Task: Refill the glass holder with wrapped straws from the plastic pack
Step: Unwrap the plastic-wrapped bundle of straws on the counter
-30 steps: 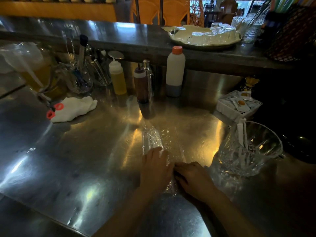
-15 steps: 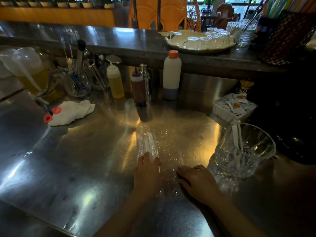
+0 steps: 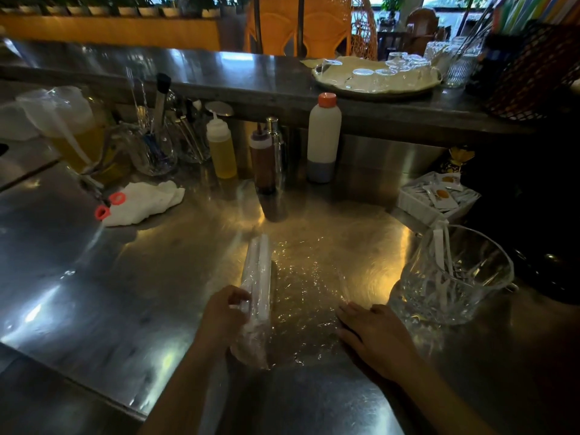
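Note:
A clear plastic pack (image 3: 301, 296) lies spread flat on the steel counter in front of me. A bundle of white wrapped straws (image 3: 259, 271) sits along its left side. My left hand (image 3: 224, 318) grips the near end of that bundle through the plastic. My right hand (image 3: 373, 334) rests palm-down on the pack's right edge, fingers together. The cut-glass holder (image 3: 452, 277) stands to the right with a few wrapped straws leaning inside.
Squeeze bottles (image 3: 221, 149) and a white bottle with an orange cap (image 3: 323, 142) stand at the back. A white cloth (image 3: 147, 202) lies left. A white box of sachets (image 3: 436, 196) sits behind the holder. A tray of glasses (image 3: 376, 78) is on the raised ledge.
My left hand has moved left and closed around the straw bundle, lifting its near end. My right hand has slid right along the pack, and the plastic is spread wider.

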`<state>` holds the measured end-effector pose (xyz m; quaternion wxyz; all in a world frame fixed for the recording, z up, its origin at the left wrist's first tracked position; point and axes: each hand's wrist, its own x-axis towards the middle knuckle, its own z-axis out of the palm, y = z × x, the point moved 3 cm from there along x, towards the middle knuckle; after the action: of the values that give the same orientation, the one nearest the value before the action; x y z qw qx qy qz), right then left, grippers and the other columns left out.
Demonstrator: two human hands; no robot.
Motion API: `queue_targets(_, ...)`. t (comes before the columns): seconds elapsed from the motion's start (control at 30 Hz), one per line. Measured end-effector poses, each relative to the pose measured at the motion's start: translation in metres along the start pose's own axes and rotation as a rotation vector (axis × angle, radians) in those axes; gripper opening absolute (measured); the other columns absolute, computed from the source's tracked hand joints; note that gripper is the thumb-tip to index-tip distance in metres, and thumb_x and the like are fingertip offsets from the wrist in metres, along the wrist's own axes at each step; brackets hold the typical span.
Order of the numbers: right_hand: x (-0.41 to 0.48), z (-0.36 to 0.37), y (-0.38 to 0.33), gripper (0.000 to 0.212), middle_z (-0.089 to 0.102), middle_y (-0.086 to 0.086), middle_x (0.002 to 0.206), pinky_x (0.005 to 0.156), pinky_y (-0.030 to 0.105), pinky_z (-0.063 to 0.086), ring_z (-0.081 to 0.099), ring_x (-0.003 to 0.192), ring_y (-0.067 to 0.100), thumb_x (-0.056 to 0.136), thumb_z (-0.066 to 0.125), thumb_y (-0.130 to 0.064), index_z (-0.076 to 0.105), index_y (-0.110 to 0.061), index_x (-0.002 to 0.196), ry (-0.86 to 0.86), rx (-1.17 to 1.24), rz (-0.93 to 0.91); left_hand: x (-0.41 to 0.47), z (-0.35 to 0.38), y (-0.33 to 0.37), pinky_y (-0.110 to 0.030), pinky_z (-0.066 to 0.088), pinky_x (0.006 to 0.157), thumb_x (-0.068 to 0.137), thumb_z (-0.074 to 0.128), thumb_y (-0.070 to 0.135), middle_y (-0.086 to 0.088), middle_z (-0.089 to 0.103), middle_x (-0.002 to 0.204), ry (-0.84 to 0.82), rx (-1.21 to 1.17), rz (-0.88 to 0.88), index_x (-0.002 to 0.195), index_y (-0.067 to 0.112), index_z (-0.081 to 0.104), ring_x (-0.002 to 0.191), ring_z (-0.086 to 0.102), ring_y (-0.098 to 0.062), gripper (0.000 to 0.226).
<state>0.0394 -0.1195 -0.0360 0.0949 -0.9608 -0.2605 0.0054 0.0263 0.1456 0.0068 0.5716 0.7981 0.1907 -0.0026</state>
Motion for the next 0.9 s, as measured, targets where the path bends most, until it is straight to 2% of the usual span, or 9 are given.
queue_targets(0.07, -0.007, -0.004, 0.008, 0.046, 0.043, -0.010, 0.143, 0.104, 0.034, 0.026, 0.037, 0.133, 0.009, 0.095, 0.031, -0.048, 0.042, -0.027, 0.134, 0.014, 0.010, 0.032, -0.005, 0.003, -0.004, -0.025, 0.043, 0.050, 0.074, 0.055, -0.019, -0.013, 0.057, 0.088, -0.058, -0.251, -0.116, 0.084, 0.010, 0.060, 0.062, 0.051, -0.021, 0.031)
queue_targets(0.17, -0.022, -0.013, 0.018, 0.041, 0.063, -0.005, 0.125, 0.093, 0.040, 0.042, 0.058, 0.116, 0.015, 0.089, 0.042, -0.047, 0.060, -0.023, 0.118, 0.092, -0.045, 0.049, -0.010, 0.015, -0.013, -0.018, 0.045, 0.053, 0.073, 0.058, -0.020, -0.013, 0.059, 0.093, -0.109, -0.291, -0.164, 0.089, 0.003, 0.060, 0.066, 0.052, -0.018, 0.028)
queue_targets(0.37, -0.026, -0.030, 0.019, 0.030, 0.073, 0.001, 0.099, 0.093, 0.035, 0.041, 0.067, 0.085, 0.017, 0.092, 0.043, -0.038, 0.065, -0.021, 0.102, 0.006, -0.164, 0.137, -0.010, 0.019, 0.000, -0.040, 0.054, 0.079, 0.081, 0.052, 0.000, -0.012, 0.067, 0.093, 0.052, 0.311, 0.058, 0.092, 0.005, 0.064, 0.087, 0.064, -0.030, 0.017)
queue_targets(0.43, -0.016, -0.033, 0.011, 0.025, 0.072, 0.004, 0.084, 0.092, 0.036, 0.042, 0.065, 0.076, 0.021, 0.091, 0.047, -0.031, 0.068, -0.016, 0.088, 0.011, -0.164, 0.187, -0.017, 0.023, 0.015, -0.033, 0.052, 0.080, 0.083, 0.054, 0.006, -0.005, 0.064, 0.101, 0.081, 0.344, 0.183, 0.095, 0.011, 0.062, 0.092, 0.061, -0.022, 0.016)
queue_targets(0.53, -0.002, -0.033, -0.007, 0.011, 0.068, 0.008, 0.067, 0.071, 0.037, 0.050, 0.062, 0.063, 0.026, 0.080, 0.065, -0.014, 0.065, -0.010, 0.069, 0.127, -0.101, 0.169, -0.035, 0.049, 0.042, -0.002, 0.039, 0.065, 0.085, 0.056, 0.008, 0.011, 0.057, 0.088, -0.051, 0.269, 0.395, 0.086, 0.028, 0.057, 0.081, 0.056, 0.004, 0.020)
queue_targets(0.63, 0.008, -0.026, -0.022, 0.015, 0.067, 0.009, 0.091, 0.071, 0.035, 0.048, 0.062, 0.080, 0.027, 0.087, 0.053, -0.019, 0.064, -0.010, 0.093, 0.171, 0.098, 0.094, -0.049, 0.090, 0.044, -0.012, 0.041, 0.079, 0.091, 0.049, 0.017, 0.013, 0.059, 0.096, -0.270, 0.291, 0.462, 0.099, 0.025, 0.058, 0.091, 0.055, 0.000, 0.015)
queue_targets(0.73, 0.007, -0.009, -0.025, 0.028, 0.059, 0.010, 0.122, 0.091, 0.035, 0.044, 0.057, 0.104, 0.026, 0.089, 0.046, -0.019, 0.057, -0.012, 0.114, 0.123, 0.257, 0.082, -0.049, 0.116, 0.020, -0.019, 0.034, 0.096, 0.093, 0.044, 0.024, 0.004, 0.057, 0.123, -0.366, 0.353, 0.445, 0.123, 0.024, 0.049, 0.110, 0.049, -0.005, 0.031)
queue_targets(0.8, 0.003, 0.005, -0.020, 0.043, 0.041, 0.008, 0.145, 0.113, 0.038, 0.023, 0.038, 0.131, 0.022, 0.093, 0.040, -0.025, 0.040, -0.013, 0.135, 0.051, 0.189, 0.088, -0.044, 0.121, 0.006, -0.022, 0.030, 0.103, 0.091, 0.043, 0.032, 0.004, 0.052, 0.132, -0.341, 0.487, 0.496, 0.130, 0.026, 0.042, 0.121, 0.044, -0.010, 0.039)
queue_targets(0.9, 0.002, 0.015, -0.012, 0.053, 0.020, 0.001, 0.155, 0.112, 0.028, -0.002, 0.012, 0.143, 0.014, 0.097, 0.030, -0.039, 0.020, -0.017, 0.144, 0.030, 0.103, 0.115, -0.035, 0.114, -0.006, -0.034, 0.021, 0.114, 0.091, 0.038, 0.046, 0.001, 0.044, 0.143, -0.240, 0.826, 0.559, 0.135, 0.023, 0.039, 0.136, 0.033, -0.016, 0.049)
